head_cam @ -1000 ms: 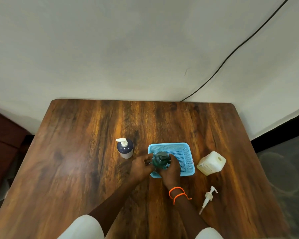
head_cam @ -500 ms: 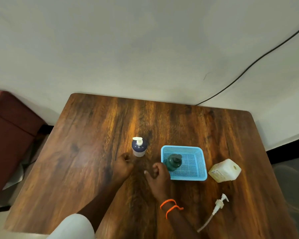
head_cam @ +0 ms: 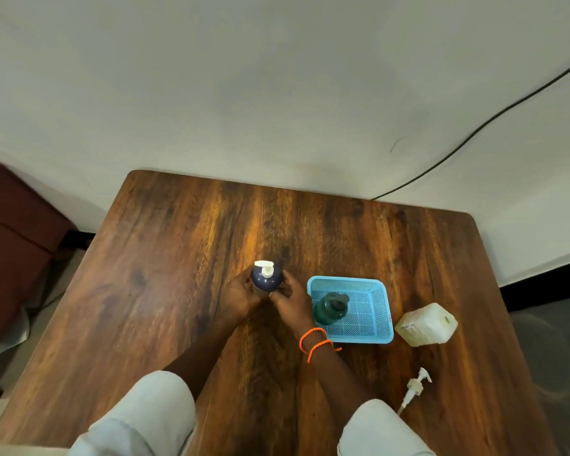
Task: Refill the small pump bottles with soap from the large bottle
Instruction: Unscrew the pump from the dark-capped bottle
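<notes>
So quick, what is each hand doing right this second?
Left hand: fingers curled round the dark blue pump bottle, holding it.
Right hand: gripping the same bottle from the other side.

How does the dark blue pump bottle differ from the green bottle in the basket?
The dark blue pump bottle stands on the bare table, while the green bottle stands inside the blue basket. The left hand and right hand both hold the dark blue pump bottle; nothing touches the green bottle. The blue one has a white pump, the green one a dark top. Both stand upright.
</notes>
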